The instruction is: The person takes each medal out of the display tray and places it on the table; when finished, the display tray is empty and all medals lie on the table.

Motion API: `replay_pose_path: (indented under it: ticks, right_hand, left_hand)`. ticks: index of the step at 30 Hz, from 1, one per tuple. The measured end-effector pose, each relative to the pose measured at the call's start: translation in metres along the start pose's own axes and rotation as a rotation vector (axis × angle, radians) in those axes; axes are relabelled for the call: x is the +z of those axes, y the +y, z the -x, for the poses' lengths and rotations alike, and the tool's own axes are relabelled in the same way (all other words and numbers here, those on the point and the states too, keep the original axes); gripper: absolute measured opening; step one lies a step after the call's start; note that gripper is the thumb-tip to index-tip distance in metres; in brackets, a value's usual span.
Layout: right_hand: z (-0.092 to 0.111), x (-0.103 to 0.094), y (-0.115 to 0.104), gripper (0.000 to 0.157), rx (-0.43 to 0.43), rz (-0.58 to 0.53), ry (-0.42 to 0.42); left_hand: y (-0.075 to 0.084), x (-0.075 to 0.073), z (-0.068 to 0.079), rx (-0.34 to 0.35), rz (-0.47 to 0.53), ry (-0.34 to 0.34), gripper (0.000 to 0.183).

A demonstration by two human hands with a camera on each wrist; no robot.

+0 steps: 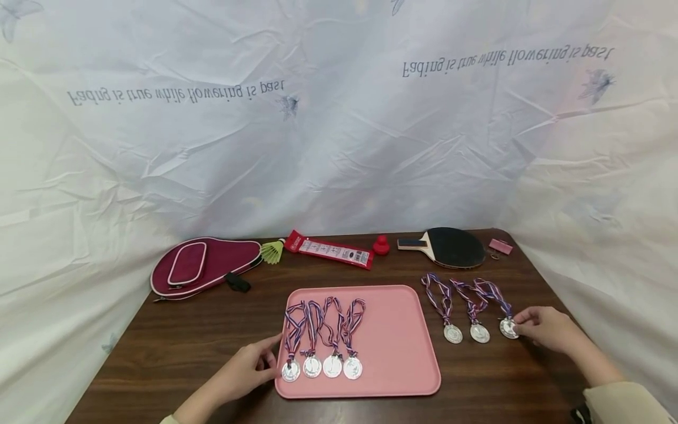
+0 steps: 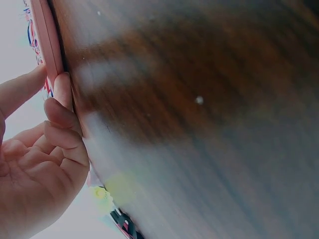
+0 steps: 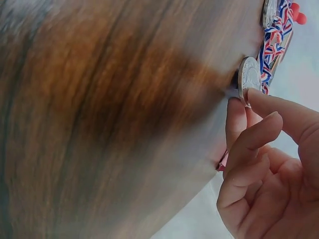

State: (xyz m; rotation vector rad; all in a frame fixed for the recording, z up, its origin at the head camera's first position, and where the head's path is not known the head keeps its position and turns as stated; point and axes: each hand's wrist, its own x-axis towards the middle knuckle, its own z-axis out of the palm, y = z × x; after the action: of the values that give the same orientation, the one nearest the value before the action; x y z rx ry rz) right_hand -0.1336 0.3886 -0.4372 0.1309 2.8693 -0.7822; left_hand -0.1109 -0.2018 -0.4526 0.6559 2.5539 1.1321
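In the head view my right hand (image 1: 545,330) pinches the rim of a silver medal (image 1: 508,328) at the table's right. The right wrist view has thumb and finger on opposite faces of this medal (image 3: 249,80), its edge tipped up from the wood. Its striped ribbon (image 1: 492,293) trails away toward the back. Two more medals, one in the middle (image 1: 479,333) and one at left (image 1: 452,334), lie beside it. My left hand (image 1: 249,366) pinches the left rim of a pink tray (image 1: 397,341), seen close in the left wrist view. Several silver medals (image 1: 332,366) with ribbons lie in a row on the tray's left half.
Along the back of the wooden table (image 1: 212,330) lie a maroon racket case (image 1: 228,256), a yellow shuttlecock (image 1: 272,251), a red package (image 1: 333,250), a red knob-like piece (image 1: 381,245), a table tennis bat (image 1: 455,247) and a pink tag (image 1: 500,246). White cloth hangs behind.
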Motion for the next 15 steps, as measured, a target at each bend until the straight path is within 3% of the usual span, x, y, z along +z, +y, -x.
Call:
replay_pose_path:
  ticks: [10,15]
  right_hand:
    - [-0.0012,0.0005,0.0062,0.026,0.002,0.009,-0.008]
    - [0.0003,-0.003,0.0075,0.025,-0.058,0.002,0.051]
  left_hand:
    - [-0.0003,0.0005,0.0008,-0.001,0.01,0.0,0.063]
    - [0.0002,0.0005,0.0008,0.003,0.009,0.0,0.063]
